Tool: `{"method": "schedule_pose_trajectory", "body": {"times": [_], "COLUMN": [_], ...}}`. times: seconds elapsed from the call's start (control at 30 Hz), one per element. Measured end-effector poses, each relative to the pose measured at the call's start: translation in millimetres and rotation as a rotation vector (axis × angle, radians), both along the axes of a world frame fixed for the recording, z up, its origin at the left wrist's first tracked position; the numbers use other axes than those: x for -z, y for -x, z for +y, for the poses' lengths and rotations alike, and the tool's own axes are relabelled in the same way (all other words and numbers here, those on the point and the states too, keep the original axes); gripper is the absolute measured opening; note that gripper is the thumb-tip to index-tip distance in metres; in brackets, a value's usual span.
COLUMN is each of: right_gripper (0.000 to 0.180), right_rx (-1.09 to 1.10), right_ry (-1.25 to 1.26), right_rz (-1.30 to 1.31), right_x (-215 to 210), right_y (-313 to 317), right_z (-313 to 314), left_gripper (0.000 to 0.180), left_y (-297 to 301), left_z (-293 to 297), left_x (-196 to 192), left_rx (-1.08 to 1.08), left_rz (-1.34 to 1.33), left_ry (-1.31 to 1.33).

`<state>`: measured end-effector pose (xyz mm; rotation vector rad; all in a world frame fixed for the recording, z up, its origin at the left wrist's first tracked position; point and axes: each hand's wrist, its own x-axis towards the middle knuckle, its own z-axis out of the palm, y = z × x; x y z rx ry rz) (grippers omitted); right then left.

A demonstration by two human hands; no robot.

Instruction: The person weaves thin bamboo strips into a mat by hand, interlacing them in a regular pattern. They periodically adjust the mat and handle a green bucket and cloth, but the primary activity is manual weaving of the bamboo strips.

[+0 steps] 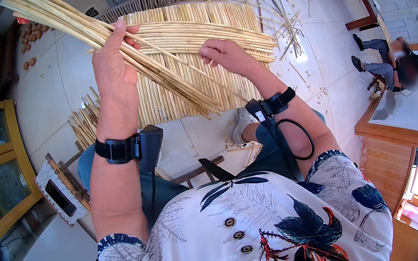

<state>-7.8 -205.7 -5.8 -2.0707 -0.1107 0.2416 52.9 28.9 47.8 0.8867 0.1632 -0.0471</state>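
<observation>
My left hand [114, 63] is closed around a bundle of long, pale yellow stalks [66, 25], which slants from the upper left down to the right. One thin stalk [170, 55] splits off from the bundle and runs under my right hand. My right hand [228, 56] hovers to the right of the bundle, its fingers loosely bent and slightly apart, with nothing visible in them. Beneath both hands lies a flat mat of stalks [162, 97] set side by side. Across it rests a loose layer of stalks [207, 33], pointing left to right.
Stalk scraps [288, 30] litter the tiled floor on the right. More upright stalks [84, 126] stand at the left. A small stool [69, 175] holds a phone [60, 198]. Round brown objects [30, 35] lie far left. Another person [385, 62] sits at the right.
</observation>
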Motion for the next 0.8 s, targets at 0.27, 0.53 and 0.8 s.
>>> {"method": "schedule_pose_trajectory", "body": {"times": [0.27, 0.53, 0.8], "right_gripper": [0.015, 0.013, 0.007], "right_rx": [-0.012, -0.032, -0.1], "right_ry": [0.795, 0.883, 0.808], "right_rz": [-0.261, -0.275, -0.283], "right_x": [55, 61, 52], "right_y": [1, 5, 3], "right_z": [-35, -36, -33], "left_gripper": [0.006, 0.013, 0.01], "left_y": [-8, -7, -13], "left_z": [15, 18, 25], "left_x": [-2, -12, -3], "left_rx": [-0.08, -0.12, -0.082], "left_rz": [-0.048, -0.003, -0.073], "left_ry": [-0.012, 0.018, 0.006]}}
